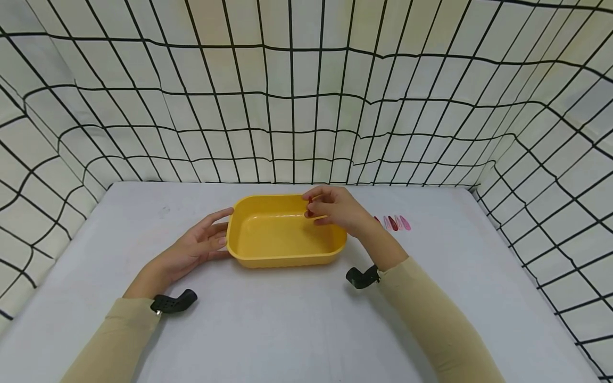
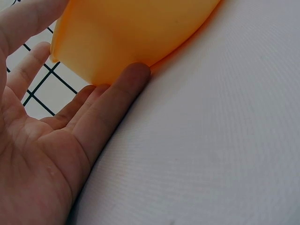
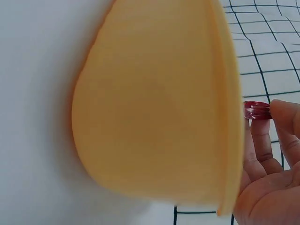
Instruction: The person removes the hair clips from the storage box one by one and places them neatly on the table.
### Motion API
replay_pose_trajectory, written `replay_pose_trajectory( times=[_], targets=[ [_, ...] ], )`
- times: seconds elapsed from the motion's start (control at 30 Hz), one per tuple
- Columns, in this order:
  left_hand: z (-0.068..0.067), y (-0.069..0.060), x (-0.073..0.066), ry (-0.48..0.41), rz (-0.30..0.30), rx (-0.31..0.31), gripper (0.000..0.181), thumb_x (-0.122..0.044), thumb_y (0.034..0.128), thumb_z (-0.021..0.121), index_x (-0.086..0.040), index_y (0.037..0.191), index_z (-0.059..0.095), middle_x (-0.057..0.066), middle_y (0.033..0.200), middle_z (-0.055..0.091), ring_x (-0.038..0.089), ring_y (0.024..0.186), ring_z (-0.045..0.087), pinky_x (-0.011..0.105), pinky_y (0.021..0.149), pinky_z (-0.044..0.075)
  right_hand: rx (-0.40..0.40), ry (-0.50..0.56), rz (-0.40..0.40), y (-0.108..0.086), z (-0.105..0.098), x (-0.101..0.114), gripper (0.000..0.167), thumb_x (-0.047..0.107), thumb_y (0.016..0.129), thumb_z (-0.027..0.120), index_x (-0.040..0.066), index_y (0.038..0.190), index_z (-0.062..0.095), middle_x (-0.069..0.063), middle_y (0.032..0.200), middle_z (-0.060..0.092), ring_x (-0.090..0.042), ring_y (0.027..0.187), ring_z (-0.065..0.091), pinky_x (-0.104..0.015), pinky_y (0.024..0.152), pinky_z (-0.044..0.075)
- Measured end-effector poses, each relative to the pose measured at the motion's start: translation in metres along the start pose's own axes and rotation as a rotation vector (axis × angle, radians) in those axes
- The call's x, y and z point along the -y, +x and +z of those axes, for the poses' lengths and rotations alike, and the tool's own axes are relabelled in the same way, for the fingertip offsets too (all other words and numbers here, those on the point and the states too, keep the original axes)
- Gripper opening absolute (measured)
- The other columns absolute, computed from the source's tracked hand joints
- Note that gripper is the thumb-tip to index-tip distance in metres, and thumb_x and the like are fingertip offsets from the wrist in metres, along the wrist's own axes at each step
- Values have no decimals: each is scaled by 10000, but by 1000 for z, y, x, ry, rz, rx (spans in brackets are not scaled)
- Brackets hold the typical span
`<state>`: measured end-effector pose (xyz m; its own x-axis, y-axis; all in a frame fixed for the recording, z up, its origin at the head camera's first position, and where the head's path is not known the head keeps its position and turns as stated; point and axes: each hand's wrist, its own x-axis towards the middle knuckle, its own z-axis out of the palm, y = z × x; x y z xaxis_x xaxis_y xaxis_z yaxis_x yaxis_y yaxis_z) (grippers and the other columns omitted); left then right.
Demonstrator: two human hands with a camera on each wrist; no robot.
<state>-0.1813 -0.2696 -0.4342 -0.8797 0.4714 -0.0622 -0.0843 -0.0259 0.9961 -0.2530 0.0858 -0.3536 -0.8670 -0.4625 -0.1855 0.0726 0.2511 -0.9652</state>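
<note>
A yellow plastic tub [image 1: 282, 261] stands on the white table. My left hand [image 1: 193, 246] is at its left end, fingers spread and mostly straight, with fingertips touching the outer wall; the left wrist view shows a finger [image 2: 112, 105] along the tub's lower side. Above the tub's right part, my right hand [image 1: 337, 210] pinches a dark red hair clip [image 3: 257, 110] between thumb and fingers. The tub hides part of that hand in the right wrist view. Right of the tub, several pink and dark red hair clips [image 1: 394, 223] lie in a row, partly behind the right wrist.
Black grid netting [image 1: 292, 96] over pale cloth rises behind the table [image 1: 268, 330] and along both sides. A black wrist-worn device [image 1: 174, 301] sits on the left wrist, and another black device [image 1: 362, 277] on the right.
</note>
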Motion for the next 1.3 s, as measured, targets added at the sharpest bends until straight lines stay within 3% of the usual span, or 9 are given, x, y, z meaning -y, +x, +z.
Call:
replay_pose_trajectory(
  times=[0.73,1.07,1.3],
  targets=[
    [0,-1,0,18,-8,-12,657,-80,1028,532,-251,1585,229,196,1621,200,120,1296,543,366,984,543,-80,-45,21,-28,-56,-14,337,72,977,622,101,1312,617,-178,1200,658,-289,1039,691,-411,862,601],
    [1,-1,0,13,-21,-23,665,-85,1023,541,-261,1584,230,160,1621,219,131,1295,547,369,985,543,-127,-81,55,-39,-83,-29,377,148,982,634,71,1349,598,-185,1248,635,-245,1023,681,-394,900,585],
    [-1,0,2,21,-9,-14,657,-85,1028,532,-256,1585,229,184,1618,213,130,1295,545,369,985,542,-160,-102,73,-48,-102,-41,388,166,994,618,58,1364,574,-267,1303,580,-264,1020,685,-382,896,586]
  ],
)
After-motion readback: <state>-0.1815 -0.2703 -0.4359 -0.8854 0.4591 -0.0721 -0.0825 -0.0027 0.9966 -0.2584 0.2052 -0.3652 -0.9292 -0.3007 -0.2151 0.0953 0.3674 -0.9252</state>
